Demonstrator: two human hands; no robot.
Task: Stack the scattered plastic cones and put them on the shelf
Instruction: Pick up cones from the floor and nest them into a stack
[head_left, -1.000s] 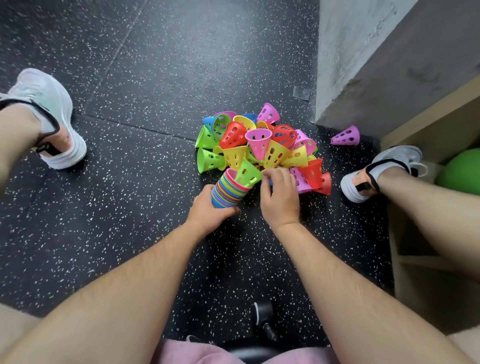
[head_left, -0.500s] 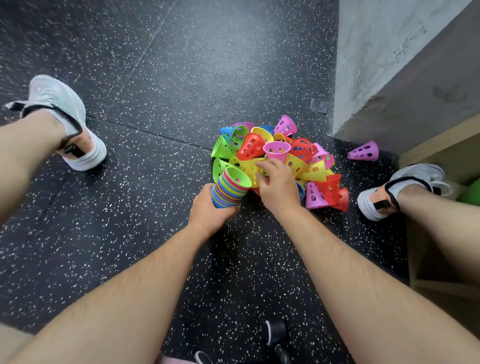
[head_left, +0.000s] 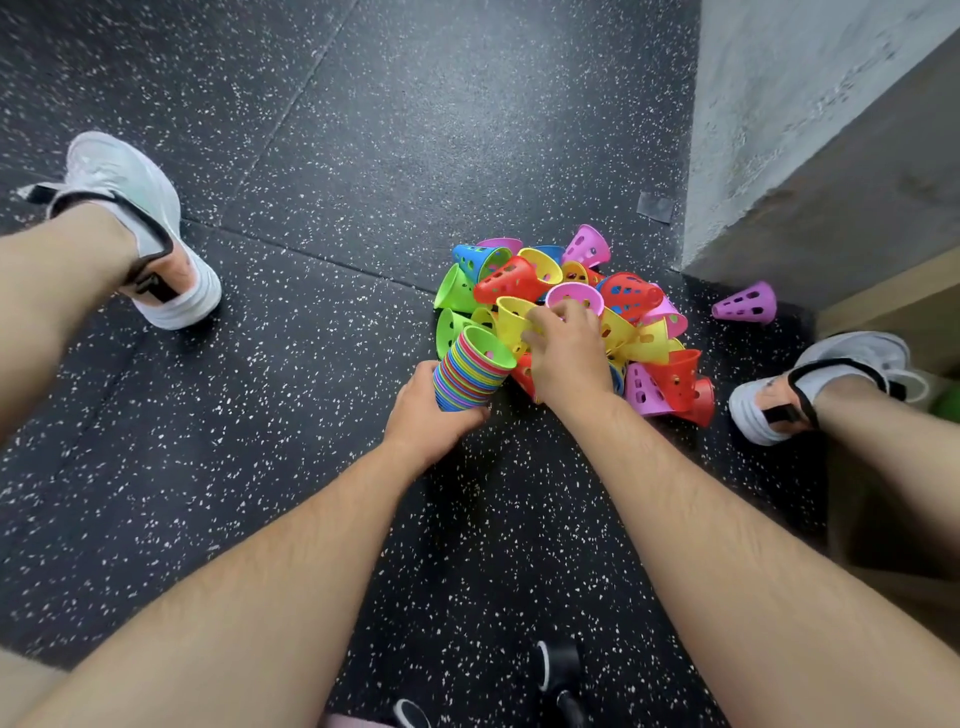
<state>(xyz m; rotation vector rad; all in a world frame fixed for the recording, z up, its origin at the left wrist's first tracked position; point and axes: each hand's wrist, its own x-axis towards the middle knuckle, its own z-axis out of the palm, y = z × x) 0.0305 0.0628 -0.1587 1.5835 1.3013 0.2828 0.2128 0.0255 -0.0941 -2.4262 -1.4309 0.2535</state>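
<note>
A heap of loose perforated plastic cones (head_left: 631, 301) in red, yellow, green, blue and pink lies on the dark floor ahead of me. My left hand (head_left: 434, 415) grips a tilted stack of nested cones (head_left: 470, 371), its open green mouth facing up and right. My right hand (head_left: 563, 353) reaches into the heap, fingers closing around a yellow cone (head_left: 511, 319) just beside the stack's mouth. One purple cone (head_left: 745, 304) lies apart on its side at the right. The wooden shelf (head_left: 883, 299) shows at the right edge.
My two feet in white shoes rest on the speckled rubber floor, one at the left (head_left: 137, 228), one at the right (head_left: 826, 379) next to the heap. A grey concrete pillar (head_left: 810, 130) rises behind the cones. A green ball (head_left: 948, 402) peeks out at the shelf.
The green cone has gone fully onto the stack. My right hand moved up from the near edge of the heap onto a yellow cone. The view shifted slightly.
</note>
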